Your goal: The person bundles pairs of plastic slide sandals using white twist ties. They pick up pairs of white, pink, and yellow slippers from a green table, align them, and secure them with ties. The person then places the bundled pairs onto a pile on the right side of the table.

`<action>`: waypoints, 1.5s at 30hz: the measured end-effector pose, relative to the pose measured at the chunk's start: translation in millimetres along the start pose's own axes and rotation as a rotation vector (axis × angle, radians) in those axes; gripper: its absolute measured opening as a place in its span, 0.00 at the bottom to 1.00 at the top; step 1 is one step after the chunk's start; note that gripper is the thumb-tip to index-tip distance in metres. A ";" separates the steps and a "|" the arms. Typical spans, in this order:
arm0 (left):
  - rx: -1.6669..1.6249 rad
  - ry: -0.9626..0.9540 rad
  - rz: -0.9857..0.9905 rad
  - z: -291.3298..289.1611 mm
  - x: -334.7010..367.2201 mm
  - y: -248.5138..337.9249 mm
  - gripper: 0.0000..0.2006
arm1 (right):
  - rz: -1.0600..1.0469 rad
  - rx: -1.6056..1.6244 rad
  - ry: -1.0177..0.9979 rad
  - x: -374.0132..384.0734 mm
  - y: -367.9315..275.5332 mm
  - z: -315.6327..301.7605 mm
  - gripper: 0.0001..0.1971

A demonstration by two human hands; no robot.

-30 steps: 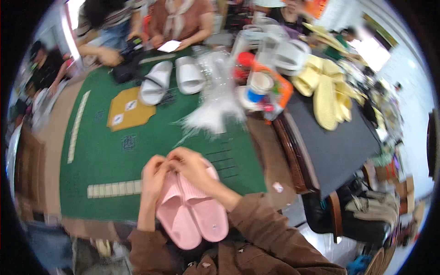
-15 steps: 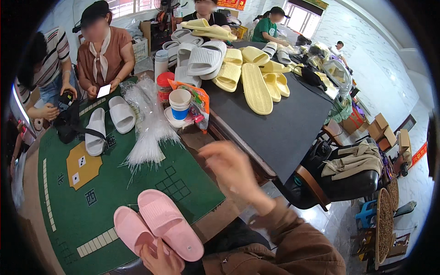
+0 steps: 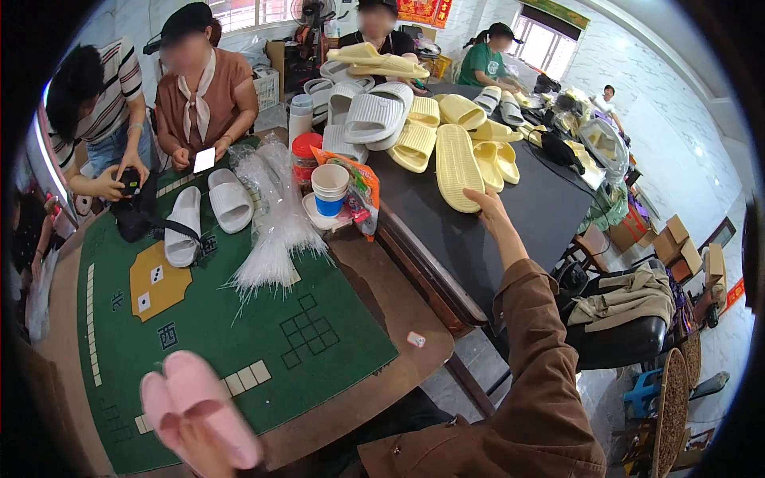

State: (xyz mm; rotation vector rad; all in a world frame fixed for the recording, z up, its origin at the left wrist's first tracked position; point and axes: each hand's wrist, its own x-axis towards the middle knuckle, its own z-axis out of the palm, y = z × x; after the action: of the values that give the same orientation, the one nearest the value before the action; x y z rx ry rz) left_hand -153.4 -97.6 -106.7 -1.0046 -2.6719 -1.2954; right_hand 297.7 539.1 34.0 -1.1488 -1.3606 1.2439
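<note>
A pair of pink slippers [image 3: 213,410] is in my left hand [image 3: 203,452], at the near left edge of the green mat [image 3: 263,342]. That hand is closed around them from below, slightly blurred and partly cut off by the picture's lower edge. On the dark table, my right hand [image 3: 492,212], arm stretched out, grips the near end of a yellow slipper [image 3: 457,163] lying sole up. Behind it are more yellow slippers [image 3: 414,145] and a heap of grey slippers [image 3: 373,115].
Two white slippers [image 3: 184,227] and a bundle of clear plastic ties [image 3: 279,239] lie on the mat. Paper cups [image 3: 328,191], a red-lidded jar [image 3: 305,155] and an orange bag [image 3: 362,187] stand by the dark table's edge. Other people [image 3: 203,103] sit and stand around. A black chair [image 3: 621,338] is at right.
My right hand has moved forward from above the mat's edge onto the yellow slipper. My left hand has shifted the pink slippers leftward across the mat. The view has tilted slightly.
</note>
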 end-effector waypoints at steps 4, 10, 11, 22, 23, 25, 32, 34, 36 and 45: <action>-0.466 0.025 -0.453 -135.5 56.3 -24.8 0.27 | -0.104 0.017 0.198 -33.2 -13.5 -2.4 0.29; -0.277 0.392 -0.224 -187.0 109.2 -131.5 0.23 | -0.363 -0.156 0.299 -160.9 -58.8 -22.3 0.34; -0.288 0.364 -0.222 -202.2 114.3 -162.7 0.23 | -0.414 -0.154 0.274 -181.2 -65.1 -21.0 0.33; 0.983 0.357 -0.011 -151.7 78.0 -122.6 0.31 | 0.153 0.193 -0.620 -317.3 -62.7 100.7 0.38; 0.755 0.357 0.101 -126.7 68.8 -104.7 0.30 | 0.263 0.229 -0.709 -324.4 -48.8 122.3 0.34; 0.459 0.118 0.132 -66.4 64.0 20.6 0.27 | 0.438 0.044 -0.762 -321.0 -19.5 142.7 0.31; -0.187 -0.021 -0.098 -14.9 40.7 77.4 0.18 | -0.665 -0.815 -0.946 -335.3 -42.8 204.1 0.46; -0.418 -0.052 -0.245 -2.2 51.5 90.7 0.21 | -0.819 -0.843 -1.016 -352.9 -46.7 222.9 0.50; -0.585 -0.091 -0.329 7.7 51.3 101.1 0.24 | -0.900 -0.867 -1.089 -372.7 -39.5 239.8 0.56; -0.799 -0.134 -0.371 24.4 27.9 124.4 0.14 | -1.026 -1.000 -0.952 -385.5 -12.3 241.3 0.56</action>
State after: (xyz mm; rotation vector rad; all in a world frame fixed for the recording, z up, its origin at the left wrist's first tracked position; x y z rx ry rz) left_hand -101.0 -8.8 -27.9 -0.6197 -2.5135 -2.5686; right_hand 107.3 126.3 17.4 -0.1411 -2.9420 0.2137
